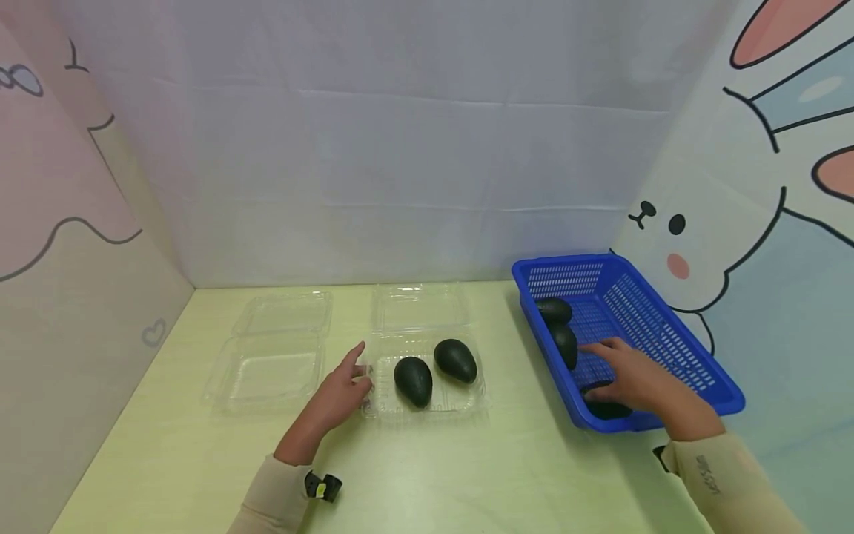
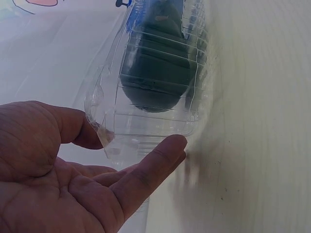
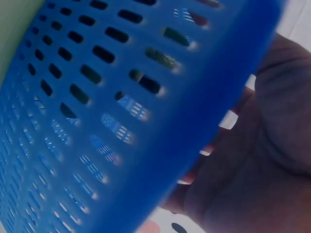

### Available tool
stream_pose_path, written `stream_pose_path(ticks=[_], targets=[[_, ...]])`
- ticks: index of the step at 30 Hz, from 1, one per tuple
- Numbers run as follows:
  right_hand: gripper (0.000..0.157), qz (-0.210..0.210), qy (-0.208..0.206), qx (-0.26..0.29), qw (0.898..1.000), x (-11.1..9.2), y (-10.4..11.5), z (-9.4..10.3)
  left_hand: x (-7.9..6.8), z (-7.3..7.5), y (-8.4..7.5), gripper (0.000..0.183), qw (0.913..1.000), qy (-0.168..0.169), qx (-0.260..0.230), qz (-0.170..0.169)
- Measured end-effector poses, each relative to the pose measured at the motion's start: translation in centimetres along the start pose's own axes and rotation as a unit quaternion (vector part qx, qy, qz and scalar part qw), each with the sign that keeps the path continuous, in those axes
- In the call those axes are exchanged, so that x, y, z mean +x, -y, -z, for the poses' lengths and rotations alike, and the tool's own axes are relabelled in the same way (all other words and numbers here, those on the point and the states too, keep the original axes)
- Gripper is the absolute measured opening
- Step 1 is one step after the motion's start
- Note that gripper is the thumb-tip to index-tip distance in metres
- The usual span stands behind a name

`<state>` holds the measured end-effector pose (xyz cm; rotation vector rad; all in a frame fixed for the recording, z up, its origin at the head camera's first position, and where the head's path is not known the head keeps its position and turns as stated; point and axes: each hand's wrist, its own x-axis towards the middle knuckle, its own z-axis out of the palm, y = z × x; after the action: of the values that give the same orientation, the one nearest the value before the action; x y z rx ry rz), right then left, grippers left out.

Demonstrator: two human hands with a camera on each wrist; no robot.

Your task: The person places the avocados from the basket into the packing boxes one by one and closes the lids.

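My left hand (image 1: pixel 339 397) is at the left edge of a clear plastic clamshell box (image 1: pixel 427 397). In the left wrist view its thumb (image 2: pixel 90 133) meets the rim and a straight finger (image 2: pixel 160 158) lies by the side wall. Two dark green avocados, one left (image 1: pixel 414 382) and one right (image 1: pixel 456 361), lie in the box. My right hand (image 1: pixel 637 374) reaches into a blue basket (image 1: pixel 667 337), fingers spread. Its thumb lies over the nearest avocado (image 1: pixel 608 409), its index fingertip close to another (image 1: pixel 565 346). In the right wrist view the basket wall hides its fingertips.
Another clear clamshell box (image 1: pixel 270 371) stands with its lid back, on the left of the pale table (image 1: pixel 427 482). One more avocado (image 1: pixel 554 310) lies at the basket's far left. A white cloth wall (image 1: pixel 414 163) closes off the back; printed cloth (image 1: pixel 767 222) hangs at the right.
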<state>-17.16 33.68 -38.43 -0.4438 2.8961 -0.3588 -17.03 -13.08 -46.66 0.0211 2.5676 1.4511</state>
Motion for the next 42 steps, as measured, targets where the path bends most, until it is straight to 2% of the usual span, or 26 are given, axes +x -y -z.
stream_pose_path(ticks=[6,11,21,27,35,42], targets=[[0.079,-0.040,0.036,-0.002,0.999,0.1,0.1,0.3,0.0,0.0,0.1,0.071,1.0000,-0.001,-0.005,-0.002],[0.077,-0.056,0.039,-0.043,0.997,0.4,0.0,-0.3,0.1,-0.1,0.2,0.071,1.0000,0.001,-0.005,-0.001],[0.072,-0.046,0.007,-0.074,0.996,0.6,-1.5,-1.5,0.1,-0.1,0.2,0.071,1.0000,0.003,-0.009,0.001],[0.074,-0.065,0.035,-0.058,0.996,0.6,-1.9,-1.5,0.1,-0.1,0.2,0.071,0.9999,0.002,-0.013,0.001],[0.052,-0.060,0.054,-0.047,0.996,0.9,-2.1,-1.6,0.0,-0.1,0.2,0.071,0.9999,0.002,-0.014,0.001],[0.048,-0.025,0.021,-0.059,0.998,0.8,-2.2,-1.8,0.1,-0.1,0.2,0.070,0.9999,0.001,-0.013,0.002]])
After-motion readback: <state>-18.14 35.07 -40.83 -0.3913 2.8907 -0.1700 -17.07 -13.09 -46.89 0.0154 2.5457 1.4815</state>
